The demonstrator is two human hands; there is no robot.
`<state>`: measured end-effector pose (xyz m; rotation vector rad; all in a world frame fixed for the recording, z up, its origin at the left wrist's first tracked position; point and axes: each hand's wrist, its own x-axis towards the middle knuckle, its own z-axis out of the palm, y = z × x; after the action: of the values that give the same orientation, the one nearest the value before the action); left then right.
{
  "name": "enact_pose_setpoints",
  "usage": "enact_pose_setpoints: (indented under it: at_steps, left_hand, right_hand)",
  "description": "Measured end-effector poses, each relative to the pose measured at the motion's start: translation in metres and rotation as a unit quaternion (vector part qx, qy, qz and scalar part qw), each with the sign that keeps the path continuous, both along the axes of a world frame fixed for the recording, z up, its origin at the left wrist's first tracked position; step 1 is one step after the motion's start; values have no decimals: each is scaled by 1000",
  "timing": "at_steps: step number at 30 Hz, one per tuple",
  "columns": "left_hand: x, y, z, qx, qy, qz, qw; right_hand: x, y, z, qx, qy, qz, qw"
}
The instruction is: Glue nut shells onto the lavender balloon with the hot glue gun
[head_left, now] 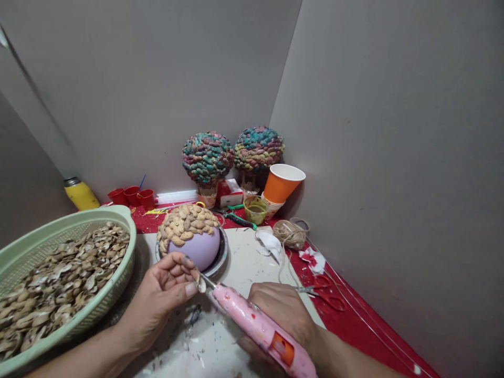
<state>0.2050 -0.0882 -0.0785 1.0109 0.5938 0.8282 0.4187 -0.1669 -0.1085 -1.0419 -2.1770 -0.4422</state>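
Between the thumb and fingers of my left hand (167, 294) is a peanut shell half (201, 285), its hollow side showing. My right hand (281, 310) is wrapped round a pink hot glue gun (252, 320), whose metal nozzle meets the shell. Just beyond my left hand, a lilac ball (199, 249) sits in a round metal bowl (223, 257). Peanut shells (189, 223) cover the ball's top and left side in overlapping rows; its lower front is bare.
A green basket (132, 247) of shells stands at left. Two colourful shell-covered balls (208, 157) on stands are at the back, near an orange paper cup (281, 184). Twine (290, 233) and red-handled scissors (331, 300) lie at right. Red cups (132, 195) and a yellow bottle (81, 194) stand back left.
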Motion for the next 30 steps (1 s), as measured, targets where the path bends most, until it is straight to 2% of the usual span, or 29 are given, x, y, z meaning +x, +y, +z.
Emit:
enact_pose_setpoints:
  at_steps: [9,20,30]
  left_hand:
    - [0,2,1,10,-8,-5,1000]
    - [0,2,2,17,-14,0,1000]
    - [-1,3,3,28,-8,17,999]
  right_hand:
    - [1,0,-7,-8,13,9,1000]
    - [0,-1,-4,-5,26,17,1000]
    - [-2,-4,2,-15,2,-9,1000]
